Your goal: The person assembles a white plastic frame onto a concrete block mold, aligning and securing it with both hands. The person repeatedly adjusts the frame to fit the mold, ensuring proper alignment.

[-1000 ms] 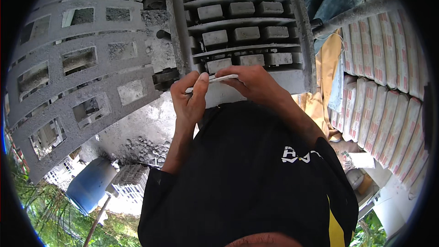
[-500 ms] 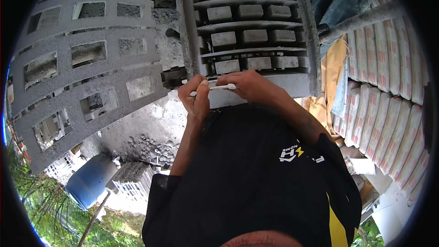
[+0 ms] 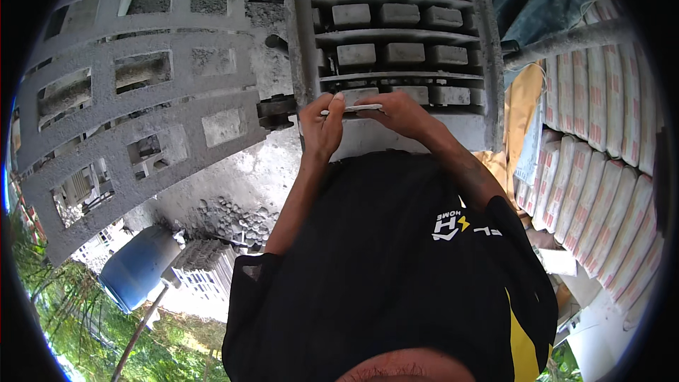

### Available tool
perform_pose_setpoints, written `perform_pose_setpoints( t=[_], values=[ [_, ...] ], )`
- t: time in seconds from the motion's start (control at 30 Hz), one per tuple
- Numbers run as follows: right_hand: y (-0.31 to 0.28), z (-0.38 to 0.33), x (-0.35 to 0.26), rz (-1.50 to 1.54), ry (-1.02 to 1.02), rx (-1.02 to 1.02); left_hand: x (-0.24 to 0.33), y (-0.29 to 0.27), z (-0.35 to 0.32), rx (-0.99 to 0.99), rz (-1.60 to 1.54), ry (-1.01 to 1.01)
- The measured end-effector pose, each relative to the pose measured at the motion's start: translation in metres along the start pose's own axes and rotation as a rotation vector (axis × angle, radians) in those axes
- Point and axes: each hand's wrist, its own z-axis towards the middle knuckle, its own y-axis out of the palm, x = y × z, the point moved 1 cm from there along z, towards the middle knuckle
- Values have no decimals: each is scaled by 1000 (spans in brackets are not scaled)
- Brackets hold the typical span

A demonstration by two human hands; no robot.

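Note:
A thin, pale, flat strip (image 3: 366, 107) stretches between my two hands. My left hand (image 3: 322, 126) has its thumb and fingers closed on the strip's left end. My right hand (image 3: 405, 118) pinches the right part of it, with its fingertips partly hidden. Both hands are over the near edge of a grey metal block mould (image 3: 304, 64). Inside the mould, rows of rectangular cores (image 3: 403, 53) stand between thin cross plates (image 3: 399, 76). The hands and strip partly cover the nearest row.
At left stand grey concrete slabs or blocks with square openings (image 3: 145, 102). Stacked paper sacks (image 3: 576, 155) fill the right side. A pipe (image 3: 566, 35) runs out from the mould's right. Rubble (image 3: 237, 221) and a blue barrel (image 3: 140, 267) lie lower left.
My hands have moved a little farther forward with the strip, now over the nearest row of cores. The whole view has shifted slightly.

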Motion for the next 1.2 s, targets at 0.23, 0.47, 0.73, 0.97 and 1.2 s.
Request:
perform_pose_setpoints(
  t=[0.23, 0.47, 0.73, 0.97, 1.2],
  values=[
    [-17, -14, -41, 72, -175, 144, 29, -4, -6, 96, -289, 102],
    [19, -10, -2, 51, -137, 64, -22, 6, -6, 190, -336, 219],
    [10, -6, 6, 16, -202, 91, -30, 10, -2, 200, -176, 306],
    [-10, -12, -9, -76, -137, 1, -19, 13, 4, 250, -124, 338],
    [-3, -17, -9, -82, -138, 36, -29, 12, -1, 240, -105, 379]
  ],
)
